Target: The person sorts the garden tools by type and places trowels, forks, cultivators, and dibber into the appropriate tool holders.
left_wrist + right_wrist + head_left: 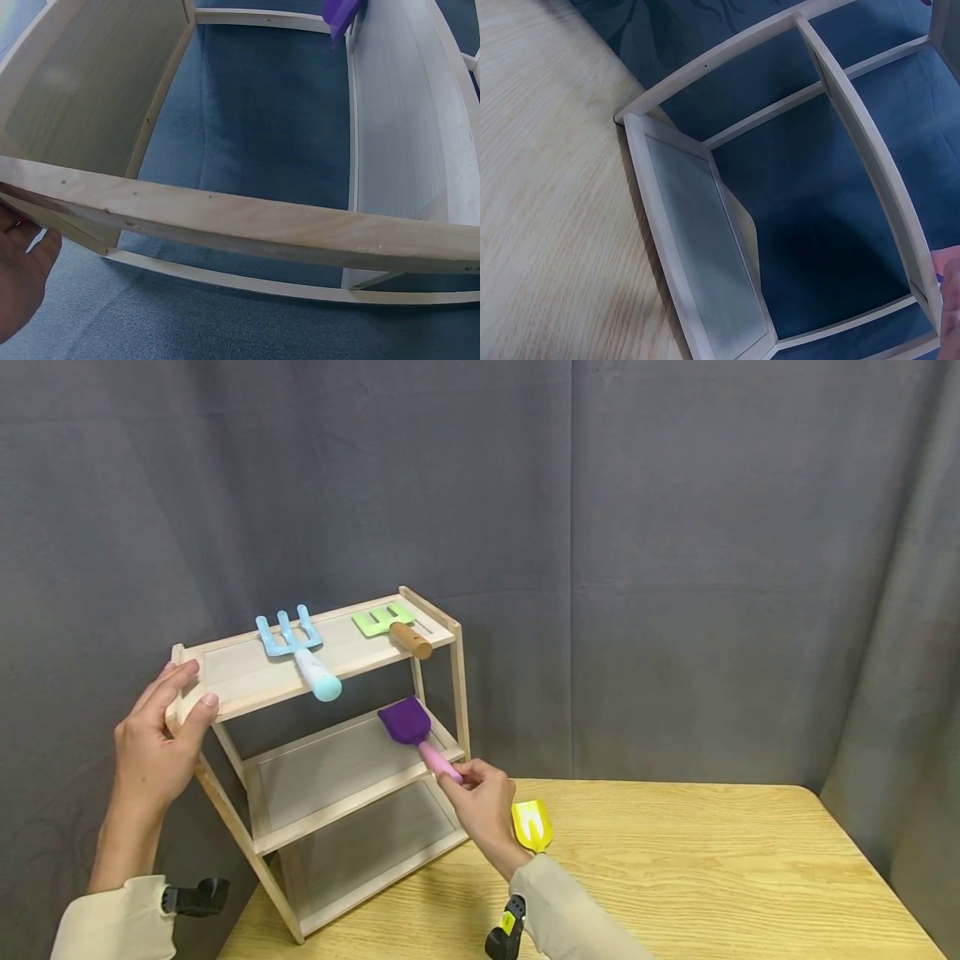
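In the head view my right hand (483,802) pinches the pink handle of a purple toy shovel (406,721), its blade over the right end of the rack's middle shelf. My left hand (159,731) grips the left end of the top shelf of the wooden rack (348,781). On that top shelf lie a blue toy rake (291,639) with a pale handle and a green toy rake (384,618) with a wooden handle. Both handles stick out over the front edge. In the right wrist view only a sliver of my right hand (950,315) shows.
A yellow toy shovel (532,824) lies on the wooden table (720,868) right of the rack, partly behind my right forearm. Grey curtains (675,568) hang behind the table and rack. The bottom shelf (705,247) sits low, near the tabletop.
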{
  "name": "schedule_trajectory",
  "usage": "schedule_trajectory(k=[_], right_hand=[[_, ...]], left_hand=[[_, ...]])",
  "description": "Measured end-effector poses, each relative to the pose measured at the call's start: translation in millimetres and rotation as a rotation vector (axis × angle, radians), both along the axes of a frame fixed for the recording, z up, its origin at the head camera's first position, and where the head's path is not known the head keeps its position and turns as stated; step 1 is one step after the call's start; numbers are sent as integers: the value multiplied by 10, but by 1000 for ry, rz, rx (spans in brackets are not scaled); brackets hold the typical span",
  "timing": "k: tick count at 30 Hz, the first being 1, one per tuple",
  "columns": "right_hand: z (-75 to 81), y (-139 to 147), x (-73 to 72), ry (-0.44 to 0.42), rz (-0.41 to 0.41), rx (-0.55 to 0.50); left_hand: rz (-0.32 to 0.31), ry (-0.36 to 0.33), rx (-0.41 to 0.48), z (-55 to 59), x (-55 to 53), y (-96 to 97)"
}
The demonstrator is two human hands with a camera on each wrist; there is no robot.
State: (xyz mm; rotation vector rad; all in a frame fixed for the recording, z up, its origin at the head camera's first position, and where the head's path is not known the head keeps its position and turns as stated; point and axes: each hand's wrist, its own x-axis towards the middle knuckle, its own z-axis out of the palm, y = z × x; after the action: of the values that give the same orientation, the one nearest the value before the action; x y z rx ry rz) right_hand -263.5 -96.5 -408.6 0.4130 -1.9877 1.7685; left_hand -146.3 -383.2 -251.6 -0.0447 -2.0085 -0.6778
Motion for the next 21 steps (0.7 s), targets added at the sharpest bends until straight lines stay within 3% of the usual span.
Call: schedule_trajectory(k=[11,21], right_hand=[[-8,-61,-41,23,-60,17],[0,-81,-62,13,-50,24]], left_hand=[[-4,-3,3,13,11,7],[-13,4,5,0,9,-5]])
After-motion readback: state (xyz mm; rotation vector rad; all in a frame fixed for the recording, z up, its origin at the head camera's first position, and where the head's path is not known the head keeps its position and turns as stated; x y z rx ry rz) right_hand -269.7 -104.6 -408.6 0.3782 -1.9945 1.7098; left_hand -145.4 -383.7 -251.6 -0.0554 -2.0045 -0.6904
